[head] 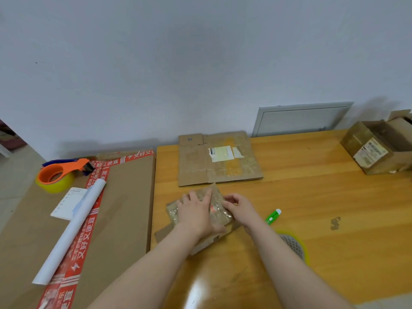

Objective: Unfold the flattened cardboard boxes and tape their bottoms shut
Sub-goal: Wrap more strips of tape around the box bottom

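Note:
A small brown cardboard box (pixel 217 211), covered with clear tape, stands on the wooden table (pixel 301 197) in front of me. My left hand (pixel 197 211) lies flat on its top with fingers spread, pressing down. At the box's right edge my right hand (pixel 239 207) has its fingers curled against the taped surface. A flattened cardboard box (pixel 219 158) lies behind it near the wall. An orange tape dispenser (pixel 60 175) with a yellowish roll sits at the far left. A second tape roll (pixel 294 245) lies partly behind my right forearm.
A green utility knife (pixel 273 216) lies right of the box. A big brown carton (pixel 124 197) with red printed tape adjoins the table's left side, carrying a white paper roll (pixel 71 228) and a white sheet (pixel 66 202). An assembled box (pixel 376 146) stands at the far right.

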